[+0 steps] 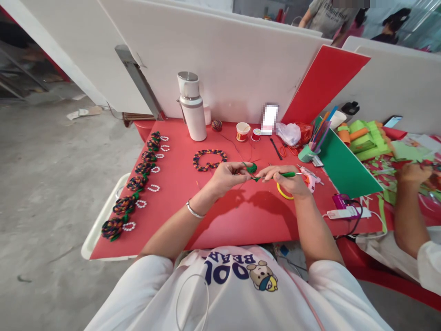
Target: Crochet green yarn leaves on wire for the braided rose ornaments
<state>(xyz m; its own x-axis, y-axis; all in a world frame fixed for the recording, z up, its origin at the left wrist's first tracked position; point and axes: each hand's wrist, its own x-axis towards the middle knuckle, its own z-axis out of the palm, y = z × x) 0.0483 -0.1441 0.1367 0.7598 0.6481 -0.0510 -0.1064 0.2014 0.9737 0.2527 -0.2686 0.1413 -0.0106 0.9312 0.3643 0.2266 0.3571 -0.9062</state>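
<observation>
My left hand (228, 175) is closed in a pinch on a small green crocheted piece (251, 168) above the red table (241, 216). My right hand (286, 179) is closed around a green-handled crochet hook (288, 174), whose tip meets the green piece. A thin dark yarn strand runs from the piece back toward a yarn ball (217, 125). A yellow ring (283, 192) lies under my right hand. A multicoloured crocheted ring (209, 159) lies just beyond my hands.
Several multicoloured crocheted flowers (137, 183) with white bead loops line the left edge. At the back stand a white flask (191, 106), thread spools (243, 131) and a pen cup (308, 152). A glue gun (310, 177) lies at right. Another person's hand (412, 174) works on green paper.
</observation>
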